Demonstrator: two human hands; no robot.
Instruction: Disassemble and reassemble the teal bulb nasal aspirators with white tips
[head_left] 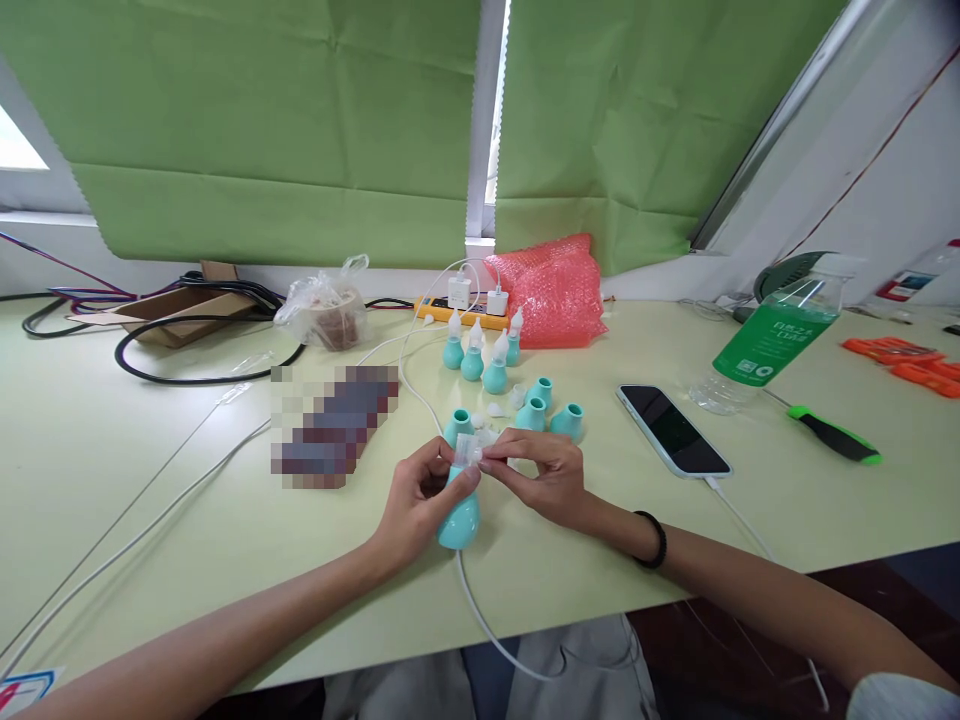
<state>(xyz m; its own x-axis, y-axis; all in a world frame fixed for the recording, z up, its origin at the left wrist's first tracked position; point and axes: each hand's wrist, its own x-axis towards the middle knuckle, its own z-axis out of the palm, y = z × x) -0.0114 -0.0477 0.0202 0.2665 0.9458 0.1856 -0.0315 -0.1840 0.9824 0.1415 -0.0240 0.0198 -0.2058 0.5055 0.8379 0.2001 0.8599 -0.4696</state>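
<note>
My left hand [427, 492] is closed around a teal squeeze bulb [459, 522], its round end down towards me. Over the bulb's neck sits a clear plastic piece [468, 450]. Fingertips of my right hand [544, 470] pinch together at that clear piece's side; the fingers partly cover it. Just beyond my hands stands a teal bulb [460, 425] with an open neck. To its right are more open bulbs [568, 422] and small clear plastic parts [516, 396]. Farther back, several teal bulbs with clear pointed nozzles [495, 368] stand upright, looking like nasal aspirators.
A phone [675, 430] on a cable lies right, near a tilted green-labelled bottle [772, 335] and a green-black handled tool [834, 434]. At the back are pink bubble wrap [559, 295], a power strip [442, 312] and a bagged roll [334, 320]. Cables cross the left table.
</note>
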